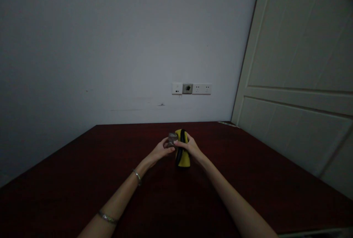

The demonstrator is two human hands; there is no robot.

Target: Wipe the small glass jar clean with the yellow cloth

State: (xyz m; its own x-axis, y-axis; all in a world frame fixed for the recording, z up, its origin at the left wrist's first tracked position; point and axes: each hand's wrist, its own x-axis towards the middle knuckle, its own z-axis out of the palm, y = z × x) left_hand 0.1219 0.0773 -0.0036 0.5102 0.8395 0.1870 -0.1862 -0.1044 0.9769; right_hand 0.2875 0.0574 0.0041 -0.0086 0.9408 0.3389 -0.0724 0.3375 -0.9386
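Note:
My left hand (pixel 161 150) is closed on a small see-through, greyish-brown object (pixel 172 138), glassy in look; its exact kind cannot be made out. A folded yellow cloth with a black edge (pixel 184 161) is gripped by my right hand (pixel 191 146). The cloth stands upright against the right side of the see-through object. My right thumb reaches across the cloth to the edge of that object. The right fingers behind the cloth are mostly hidden. Both hands meet over the middle of the dark red table (pixel 124 138).
Behind the table rises a pale wall (pixel 124 46) with a row of sockets and switches (pixel 202 89). A panelled door or cabinet front (pixel 298 57) stands along the right side. A thin flat strip (pixel 228 124) lies at the table's far right corner.

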